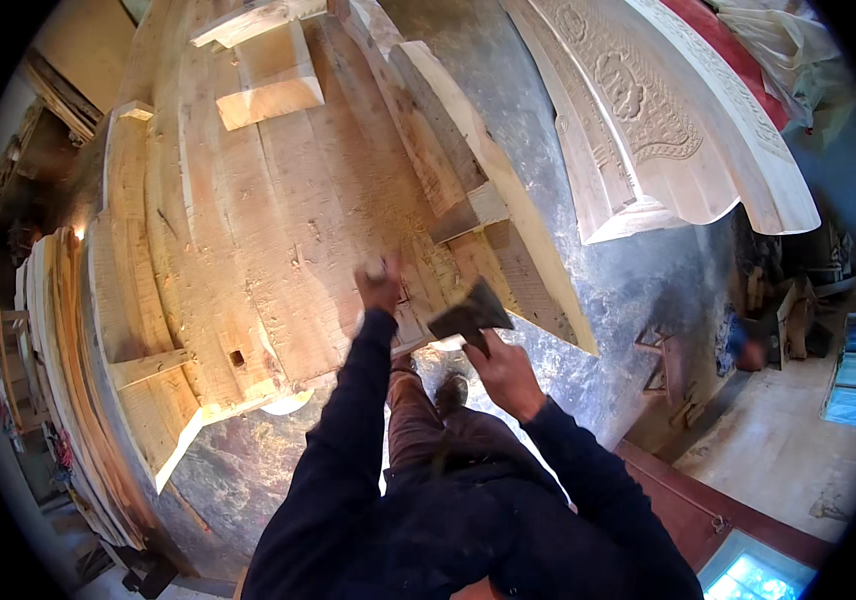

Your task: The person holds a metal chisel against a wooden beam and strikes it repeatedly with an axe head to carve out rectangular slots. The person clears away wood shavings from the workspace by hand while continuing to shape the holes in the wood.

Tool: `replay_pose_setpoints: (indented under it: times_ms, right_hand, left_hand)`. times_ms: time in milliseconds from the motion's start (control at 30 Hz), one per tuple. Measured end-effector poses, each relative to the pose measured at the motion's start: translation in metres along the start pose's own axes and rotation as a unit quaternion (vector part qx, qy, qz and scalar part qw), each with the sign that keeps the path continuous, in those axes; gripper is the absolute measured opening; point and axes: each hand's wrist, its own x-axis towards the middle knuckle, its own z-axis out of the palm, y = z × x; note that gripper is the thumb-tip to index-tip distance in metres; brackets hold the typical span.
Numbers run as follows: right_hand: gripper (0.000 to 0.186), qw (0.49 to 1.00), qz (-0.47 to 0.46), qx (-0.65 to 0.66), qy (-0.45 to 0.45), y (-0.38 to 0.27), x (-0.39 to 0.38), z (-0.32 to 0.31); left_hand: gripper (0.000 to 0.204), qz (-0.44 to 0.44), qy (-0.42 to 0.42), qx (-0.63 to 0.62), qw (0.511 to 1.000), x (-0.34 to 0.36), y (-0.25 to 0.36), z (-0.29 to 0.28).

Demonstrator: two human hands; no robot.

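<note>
My right hand (510,378) is closed round the handle of a hatchet (472,312). Its dark, broad head is raised just above the near right part of a large wooden workpiece (298,200). That piece is made of joined planks, with raised side rails and a small square hole near its front edge. Close to the hatchet, my left hand (380,290) is over the near end of the planks, blurred, its fingers curled together. What they hold is too smeared to make out. Wood chips and dust lie on the planks around it.
Wooden blocks (270,92) sit across the far part of the planks. A carved, pale wooden piece (638,110) stands at the far right. Boards (73,380) are stacked along the left. At the lower right is a dark red door (683,505).
</note>
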Motion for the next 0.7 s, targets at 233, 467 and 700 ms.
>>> replay_pose_setpoints:
  times_ms: [233,467,700]
  right_hand:
    - [0.038,0.988,0.148,-0.043,-0.032,0.103,-0.136,0.008]
    - [0.04,0.949,0.312,-0.008,-0.042,0.129,-0.213,0.027]
    - [0.044,0.947,0.315,-0.005,-0.056,0.137,-0.232,0.034]
  left_hand:
    - [0.042,-0.028,-0.029,0.07,0.997,0.015,0.038,0.02]
    - [0.047,-0.021,0.042,0.072,0.996,0.035,0.013,0.019]
    - [0.049,-0.474,-0.262,-0.088,0.836,0.008,0.135,-0.026]
